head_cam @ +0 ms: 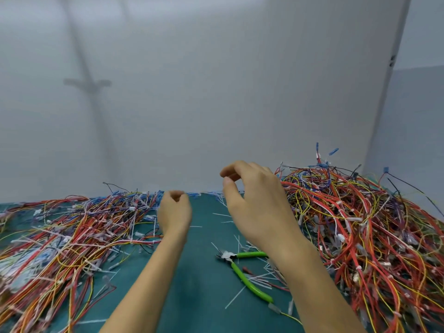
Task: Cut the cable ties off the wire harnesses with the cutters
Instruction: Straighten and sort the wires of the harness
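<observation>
**Left hand** (174,211). Was held up over the surface (204,280) with the fingers curled into a loose fist. Nothing showed in it, though a small scrap hidden behind the knuckles could not be ruled out.

**Right hand** (254,203). Was raised higher and just to the right of the left one. The fingers were relaxed and arched, with thumb and forefinger apart and nothing between them. It was probably poised to pick from the heap beside it.

**Cutters** (242,269). Green-handled, they lay flat on the surface beneath the right wrist, nearer the person than either hand, and neither hand touched them. The handles were splayed. They were likely parked there so both hands were free to sort, with the tool in easy reach of the right hand.

**Wire harnesses, left heap** (72,236). Spread low and flat, outward from the left hand. This was possibly the finished stock.

**Wire harnesses, right heap** (360,224). Stood taller and more tangled, close against the right hand, with white ties visible on many strands. This was judged the stock awaiting cutting.

**Cut cable ties** (235,297). White slivers were strewn around the cutters and below both hands, where snipped pieces would fall.
</observation>
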